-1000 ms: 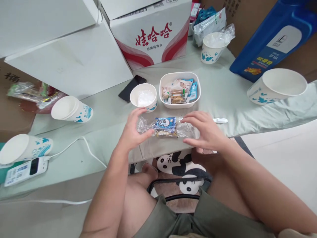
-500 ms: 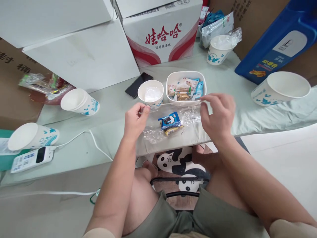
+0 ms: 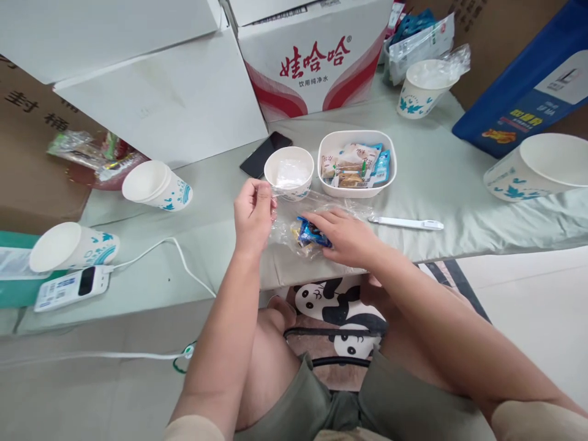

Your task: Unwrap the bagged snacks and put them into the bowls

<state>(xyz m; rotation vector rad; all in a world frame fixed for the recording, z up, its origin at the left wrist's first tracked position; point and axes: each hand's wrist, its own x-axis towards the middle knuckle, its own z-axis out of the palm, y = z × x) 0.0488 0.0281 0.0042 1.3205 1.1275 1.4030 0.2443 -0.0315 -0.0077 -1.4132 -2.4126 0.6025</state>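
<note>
A clear plastic bag (image 3: 287, 231) lies spread at the table's front edge. My left hand (image 3: 253, 214) is closed in a pinch on its left upper edge. Within the plastic's area are a blue snack packet (image 3: 311, 234) and a yellow one (image 3: 295, 234). My right hand (image 3: 346, 236) reaches over them from the right, fingers along the blue packet's top and thumb at its lower side, partly hiding it. Behind are a paper cup (image 3: 307, 184) with clear plastic inside and a white tub (image 3: 357, 192) of wrapped snacks. A slim white-handled tool (image 3: 408, 223), perhaps a cutter, lies right of my right hand.
A black phone (image 3: 264, 156) lies before the white carton (image 3: 316, 67). Paper cups (image 3: 177, 191) and a white power bank (image 3: 71, 291) with a cable stand to the left. A large paper cup (image 3: 509, 174) and a blue container (image 3: 509, 104) occupy the right side.
My right hand has left the bag's right edge and come down and left onto the blue packet. The packets have shifted and turned. The white-handled tool now shows.
</note>
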